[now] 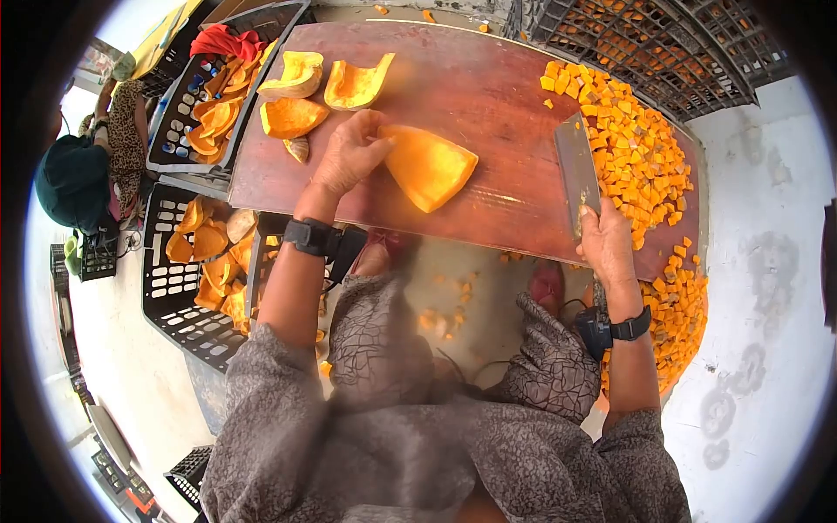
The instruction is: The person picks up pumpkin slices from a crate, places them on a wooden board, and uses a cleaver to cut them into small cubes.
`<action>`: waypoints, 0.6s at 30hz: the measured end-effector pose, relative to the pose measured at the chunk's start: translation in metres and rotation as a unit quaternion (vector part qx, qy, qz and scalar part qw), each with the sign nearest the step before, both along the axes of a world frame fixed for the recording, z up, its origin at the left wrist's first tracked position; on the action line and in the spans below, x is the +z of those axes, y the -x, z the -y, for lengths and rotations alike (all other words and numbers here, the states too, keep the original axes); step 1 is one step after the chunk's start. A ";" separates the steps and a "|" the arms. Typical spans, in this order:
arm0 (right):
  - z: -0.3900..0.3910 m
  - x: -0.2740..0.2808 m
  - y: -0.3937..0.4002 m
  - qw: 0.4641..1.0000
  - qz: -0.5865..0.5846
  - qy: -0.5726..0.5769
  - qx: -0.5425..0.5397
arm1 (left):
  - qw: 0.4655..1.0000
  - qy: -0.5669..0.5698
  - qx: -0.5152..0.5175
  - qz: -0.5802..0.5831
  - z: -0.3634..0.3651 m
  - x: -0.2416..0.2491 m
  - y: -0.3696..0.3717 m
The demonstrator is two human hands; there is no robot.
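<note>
My left hand (352,155) pinches the left corner of a large orange pumpkin piece (430,167) above the red-brown tabletop (488,96). A wide-bladed cleaver (577,166) is gripped in my right hand (606,244) at the table's near right side. Its blade stands against the edge of a big heap of diced pumpkin (641,166). Beyond my left hand lie more pumpkin pieces: a curved chunk (357,84), a rind-backed chunk (295,77) and a flatter slab (293,117). A small rind-covered bit (297,148) is beside them.
At the left are two black crates of pumpkin pieces, the far crate (166,148) with a red cloth (228,42) on it, the near crate (170,301) below table level. More diced pumpkin (676,322) sits low at the right. Stacked crates (645,52) stand behind; another person (83,179) is far left.
</note>
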State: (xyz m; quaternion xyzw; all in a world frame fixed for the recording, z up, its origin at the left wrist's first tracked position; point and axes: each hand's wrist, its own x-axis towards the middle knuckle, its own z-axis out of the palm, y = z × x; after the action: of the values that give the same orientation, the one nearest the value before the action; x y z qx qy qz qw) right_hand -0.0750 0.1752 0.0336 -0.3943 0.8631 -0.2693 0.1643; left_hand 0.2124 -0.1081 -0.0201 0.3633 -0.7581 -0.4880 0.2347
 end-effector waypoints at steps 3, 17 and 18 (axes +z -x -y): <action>-0.003 -0.004 0.002 1.000 0.006 0.007 0.001 | 0.994 -0.101 0.033 0.019 -0.007 0.008 -0.007; 0.004 -0.001 0.002 0.995 -0.078 -0.063 0.008 | 0.958 -0.261 -0.062 -0.105 -0.039 0.016 -0.022; 0.006 0.002 -0.001 0.995 -0.075 -0.062 0.006 | 0.957 -0.260 -0.062 -0.109 -0.041 0.014 -0.021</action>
State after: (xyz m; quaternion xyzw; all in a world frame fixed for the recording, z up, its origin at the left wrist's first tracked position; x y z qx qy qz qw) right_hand -0.0741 0.1691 0.0357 -0.4077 0.8857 -0.1838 0.1245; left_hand 0.2335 -0.0669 -0.0061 0.3089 -0.5958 -0.7186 0.1823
